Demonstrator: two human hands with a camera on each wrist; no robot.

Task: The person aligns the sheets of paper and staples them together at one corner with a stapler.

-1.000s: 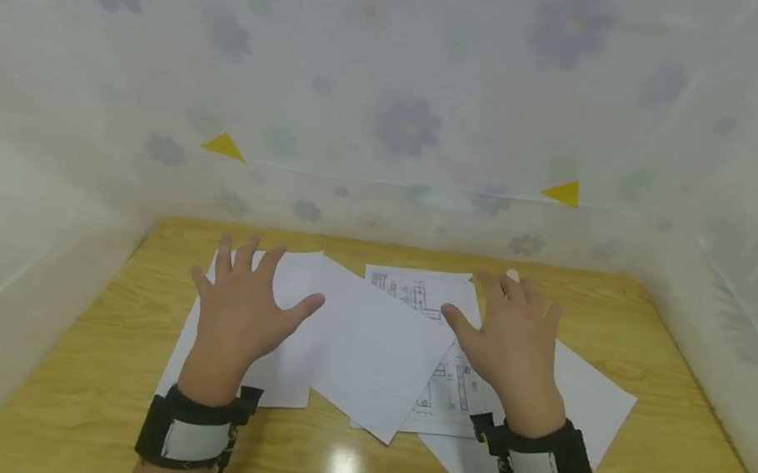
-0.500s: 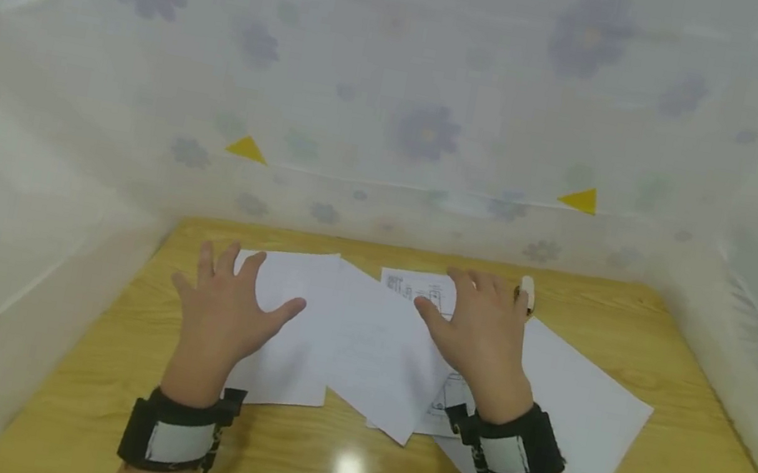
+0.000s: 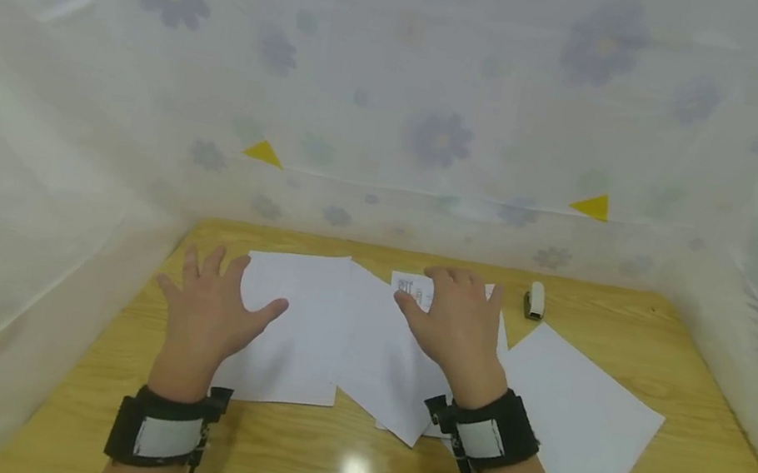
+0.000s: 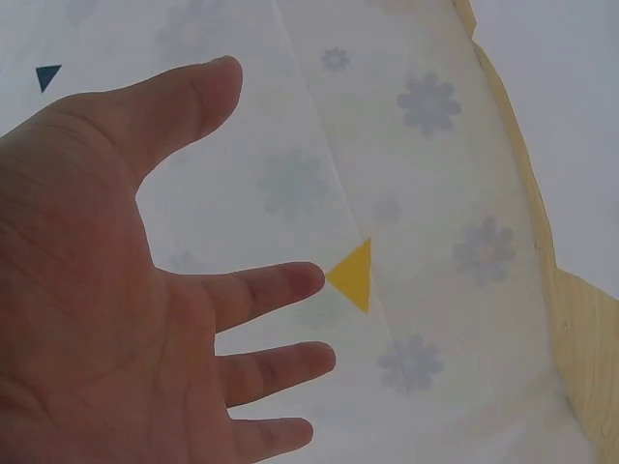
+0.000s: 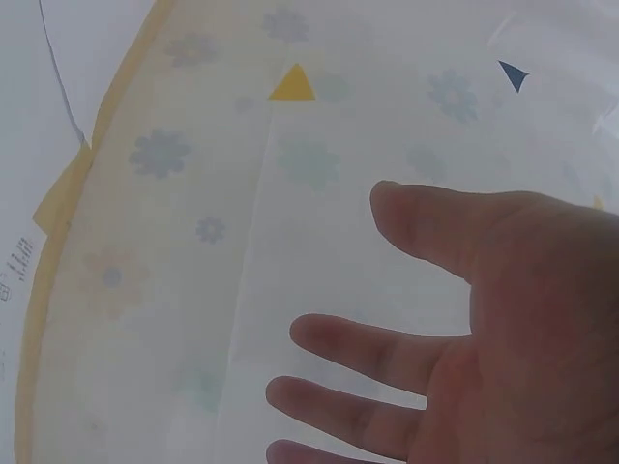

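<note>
Several white sheets lie overlapping on the wooden table [image 3: 690, 460]. My left hand [image 3: 227, 298] is spread flat, fingers straight, over the left edge of a blank sheet [image 3: 295, 323]. My right hand [image 3: 432, 301] lies flat with straight fingers on a printed sheet [image 3: 412, 286], which is mostly hidden under it. A second blank sheet [image 3: 379, 368] overlaps the middle and a third [image 3: 574, 423] lies to the right. Both wrist views show bare palms, the left hand [image 4: 145, 319] and the right hand [image 5: 484, 338], holding nothing.
A small white stapler-like object [image 3: 534, 299] stands at the back, right of my right hand. Translucent flowered cloth walls [image 3: 442, 138] close in the table on the left, back and right. Black wrist straps [image 3: 162, 431] sit on both arms.
Both hands have slid left and away across the sheets. The right hand uncovered the small white object and now hides most of the printed sheet.
</note>
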